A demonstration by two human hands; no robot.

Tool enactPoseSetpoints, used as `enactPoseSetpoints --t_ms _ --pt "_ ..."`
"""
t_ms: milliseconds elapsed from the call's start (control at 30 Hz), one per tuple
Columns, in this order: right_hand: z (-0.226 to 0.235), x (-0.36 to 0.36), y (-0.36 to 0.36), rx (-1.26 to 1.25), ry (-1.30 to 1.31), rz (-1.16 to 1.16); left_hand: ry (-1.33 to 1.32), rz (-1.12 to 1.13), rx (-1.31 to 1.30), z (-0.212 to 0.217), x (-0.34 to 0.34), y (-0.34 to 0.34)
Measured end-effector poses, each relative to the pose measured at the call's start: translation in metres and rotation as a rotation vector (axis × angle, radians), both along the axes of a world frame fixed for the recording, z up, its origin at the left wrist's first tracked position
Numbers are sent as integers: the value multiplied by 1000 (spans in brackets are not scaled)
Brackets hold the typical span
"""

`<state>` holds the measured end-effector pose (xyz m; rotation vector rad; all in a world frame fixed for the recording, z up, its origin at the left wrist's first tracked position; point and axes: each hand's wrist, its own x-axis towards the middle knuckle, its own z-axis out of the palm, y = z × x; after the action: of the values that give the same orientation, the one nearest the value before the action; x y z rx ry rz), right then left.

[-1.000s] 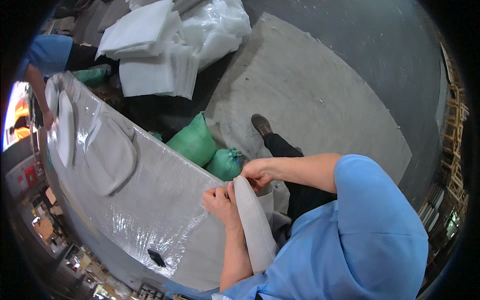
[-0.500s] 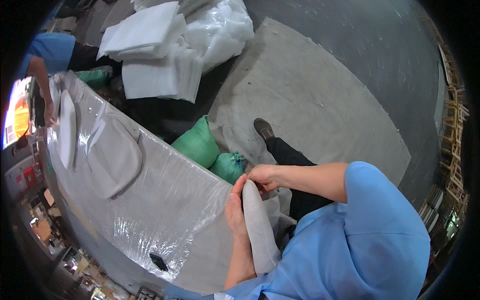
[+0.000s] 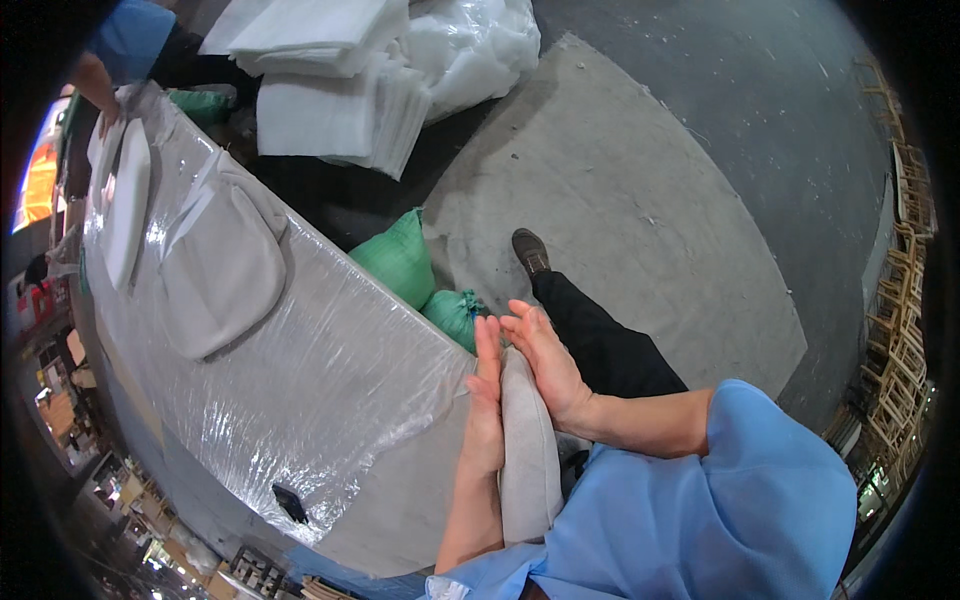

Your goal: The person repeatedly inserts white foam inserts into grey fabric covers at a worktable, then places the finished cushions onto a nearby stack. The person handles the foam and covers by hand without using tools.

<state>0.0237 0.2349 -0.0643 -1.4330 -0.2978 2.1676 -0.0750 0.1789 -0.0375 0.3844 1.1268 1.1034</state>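
Light-blue shirt (image 3: 690,520), creased, short sleeve (image 3: 780,455); black trousers (image 3: 605,330); dark brownish shoe (image 3: 530,251); left hand (image 3: 485,400), right hand (image 3: 548,365) bare.

I could pass the left hand (image 3: 485,400) over the desk's (image 3: 335,375) middle; a grey fabric piece (image 3: 228,275) obstructs its far part, green sacks (image 3: 396,263) its right edge.

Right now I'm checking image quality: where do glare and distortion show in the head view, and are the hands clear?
Head view: harsh glare streaks the plastic film around a small black object; head view: wooden frames bow along the right rim, corners going black; head view: left hand, right hand and grey cushion look fairly clear, without glare.
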Motion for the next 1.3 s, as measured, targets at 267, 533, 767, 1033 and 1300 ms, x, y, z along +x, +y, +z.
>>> enactPoseSetpoints --t_ms 267,533,767,1033,1300 --pt "8 -20 30 124 -64 246 -33 71 30 -4 14 -5" --pt "-9 -3 31 1 182 89 168 47 -20 0 -2 -8" --pt "-14 -3 27 35 170 254 78 121 -81 33 8 -14" --pt "18 37 34 608 308 364 345 33 -109 83 15 -46" --pt "-24 11 23 727 263 530 287 102 -169 75 19 -48"
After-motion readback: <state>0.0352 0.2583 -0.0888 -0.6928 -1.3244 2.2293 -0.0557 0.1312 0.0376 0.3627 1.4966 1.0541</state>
